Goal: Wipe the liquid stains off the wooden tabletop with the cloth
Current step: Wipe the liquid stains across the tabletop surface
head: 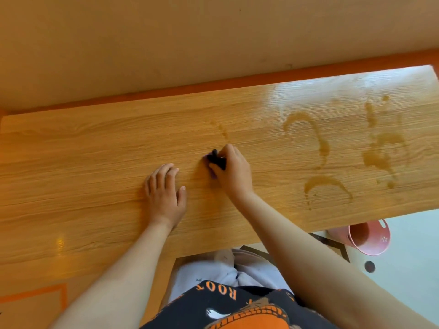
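A long wooden tabletop (83, 162) runs across the view. Brown liquid stains (316, 138) curve and pool over its right part, with a larger puddle (380, 155) further right and a faint trail of drops (222, 129) near the middle. My right hand (234, 172) is closed on a small dark cloth (216, 159), bunched up and pressed to the wood just below those drops. Most of the cloth is hidden under my fingers. My left hand (165, 191) lies flat on the table, fingers spread, to the left of the cloth.
A pink bucket (369, 237) stands on the pale floor below the table's near right edge, with a small dark round thing (369, 266) beside it. A beige wall with an orange strip (213, 84) runs behind the table. My lap and patterned shirt are at the bottom.
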Action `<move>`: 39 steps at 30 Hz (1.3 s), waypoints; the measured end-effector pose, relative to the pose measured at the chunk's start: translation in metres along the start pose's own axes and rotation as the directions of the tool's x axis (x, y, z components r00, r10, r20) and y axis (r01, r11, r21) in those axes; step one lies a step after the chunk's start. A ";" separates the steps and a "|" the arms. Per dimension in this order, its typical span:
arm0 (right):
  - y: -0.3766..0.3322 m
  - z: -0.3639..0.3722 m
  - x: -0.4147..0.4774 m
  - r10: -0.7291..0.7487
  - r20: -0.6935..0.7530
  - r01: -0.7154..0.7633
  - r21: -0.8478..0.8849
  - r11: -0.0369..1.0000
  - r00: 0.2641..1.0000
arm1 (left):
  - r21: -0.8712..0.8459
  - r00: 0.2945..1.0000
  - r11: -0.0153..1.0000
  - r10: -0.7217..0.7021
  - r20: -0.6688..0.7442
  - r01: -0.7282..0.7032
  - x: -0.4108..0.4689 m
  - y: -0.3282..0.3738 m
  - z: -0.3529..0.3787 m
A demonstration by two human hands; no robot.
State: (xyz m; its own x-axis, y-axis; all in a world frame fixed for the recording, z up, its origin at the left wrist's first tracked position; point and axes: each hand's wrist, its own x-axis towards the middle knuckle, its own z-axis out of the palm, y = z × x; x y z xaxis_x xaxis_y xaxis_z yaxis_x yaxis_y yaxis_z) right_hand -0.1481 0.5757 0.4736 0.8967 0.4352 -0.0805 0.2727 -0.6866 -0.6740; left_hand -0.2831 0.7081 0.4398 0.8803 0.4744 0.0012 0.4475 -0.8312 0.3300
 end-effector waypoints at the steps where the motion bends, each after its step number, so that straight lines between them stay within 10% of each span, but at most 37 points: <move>1: -0.003 0.002 0.000 -0.013 0.014 0.013 0.001 1.000 1.000 | 0.001 1.000 1.000 -0.002 0.002 0.002 0.000 0.000 0.000; 15: 0.101 -0.105 0.059 0.417 -0.372 -0.446 0.009 0.895 0.830 | -0.019 1.000 1.000 -0.002 -0.005 0.002 0.002 0.000 0.001; 26: -0.017 0.015 0.046 -0.077 0.013 0.077 -0.028 0.997 0.997 | -0.003 1.000 1.000 0.004 -0.002 -0.004 0.002 0.001 0.001; 39: 0.073 -0.080 0.113 0.338 -0.331 -0.354 0.011 0.935 0.881 | -0.041 1.000 0.999 -0.003 -0.001 0.003 0.003 0.000 0.002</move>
State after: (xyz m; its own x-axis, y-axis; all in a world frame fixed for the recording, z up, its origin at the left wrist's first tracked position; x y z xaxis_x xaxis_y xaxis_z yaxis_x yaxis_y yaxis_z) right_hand 0.0007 0.5284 0.4740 0.9976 -0.0414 -0.0553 -0.0666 -0.7896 -0.6100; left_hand -0.2803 0.7091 0.4378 0.8788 0.4772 0.0016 0.4431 -0.8172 0.3685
